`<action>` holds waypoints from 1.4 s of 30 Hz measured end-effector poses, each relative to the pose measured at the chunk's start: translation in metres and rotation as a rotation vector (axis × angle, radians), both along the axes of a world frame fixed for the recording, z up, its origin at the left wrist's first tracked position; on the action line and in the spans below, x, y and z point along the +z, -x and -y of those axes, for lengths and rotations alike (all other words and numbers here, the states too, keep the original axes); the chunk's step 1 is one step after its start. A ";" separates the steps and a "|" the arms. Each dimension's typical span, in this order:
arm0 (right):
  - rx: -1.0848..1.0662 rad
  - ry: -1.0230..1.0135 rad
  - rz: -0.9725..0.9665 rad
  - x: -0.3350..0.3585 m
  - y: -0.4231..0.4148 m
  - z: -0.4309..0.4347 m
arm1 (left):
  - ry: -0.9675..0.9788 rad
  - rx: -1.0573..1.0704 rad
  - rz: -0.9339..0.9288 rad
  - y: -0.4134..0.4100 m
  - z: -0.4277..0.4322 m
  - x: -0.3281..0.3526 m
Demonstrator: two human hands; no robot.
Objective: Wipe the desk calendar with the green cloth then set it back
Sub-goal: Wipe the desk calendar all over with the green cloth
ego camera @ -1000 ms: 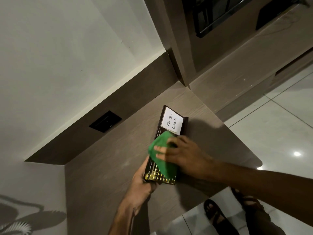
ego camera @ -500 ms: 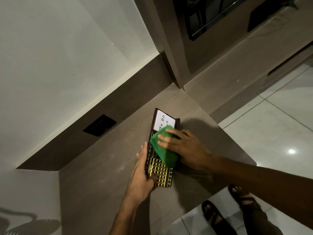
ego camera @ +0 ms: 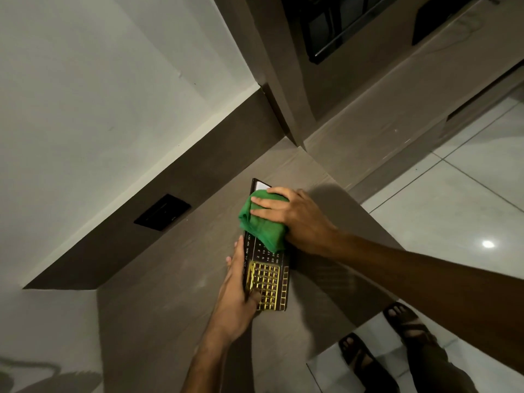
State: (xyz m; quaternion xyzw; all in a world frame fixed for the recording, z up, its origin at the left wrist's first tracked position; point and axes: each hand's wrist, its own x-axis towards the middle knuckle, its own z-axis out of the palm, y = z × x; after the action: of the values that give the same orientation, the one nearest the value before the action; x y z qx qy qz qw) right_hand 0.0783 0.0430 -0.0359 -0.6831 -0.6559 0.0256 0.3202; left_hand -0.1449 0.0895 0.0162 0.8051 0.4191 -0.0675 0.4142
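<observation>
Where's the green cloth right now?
In the head view the cloth sits centre frame, pressed by the right hand onto the far half of the calendar, which the left hand steadies on the desk.

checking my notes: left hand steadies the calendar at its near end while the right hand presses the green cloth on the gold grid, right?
Not quite. In the head view the right hand presses the green cloth near the calendar's far end, by the white card; the gold grid lies uncovered. The left hand does steady the near end.
</observation>
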 end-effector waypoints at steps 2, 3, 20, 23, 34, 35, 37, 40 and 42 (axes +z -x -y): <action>0.075 -0.021 0.029 0.002 0.013 0.001 | -0.034 -0.021 -0.028 0.001 0.000 0.000; 0.130 -0.019 0.081 0.001 0.015 0.001 | -0.045 -0.028 -0.038 0.001 0.000 0.000; -0.274 0.071 -0.122 0.011 -0.031 -0.027 | -0.024 -0.043 -0.022 -0.004 0.002 0.006; -0.185 0.065 0.008 -0.013 0.017 -0.002 | -0.028 -0.037 -0.026 -0.003 0.001 0.005; -0.213 0.207 0.104 -0.061 -0.012 0.011 | -0.001 -0.038 -0.032 -0.002 0.001 0.005; -0.294 0.244 0.044 -0.058 -0.016 0.005 | 0.001 -0.043 -0.029 -0.002 0.001 0.006; -0.370 0.295 -0.029 -0.057 -0.011 0.001 | 0.001 -0.045 -0.025 -0.003 0.001 0.007; -0.227 0.314 0.015 -0.071 0.030 0.027 | 0.008 -0.026 -0.023 -0.004 0.001 0.007; -0.066 0.278 0.062 -0.084 0.060 0.054 | 0.021 -0.019 -0.004 -0.003 0.002 0.007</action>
State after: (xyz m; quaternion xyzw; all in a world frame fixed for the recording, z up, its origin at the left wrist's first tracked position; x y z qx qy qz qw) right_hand 0.0184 -0.0113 -0.1202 -0.7425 -0.6328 0.0846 0.2025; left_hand -0.1415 0.0879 0.0228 0.8044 0.4117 -0.0775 0.4213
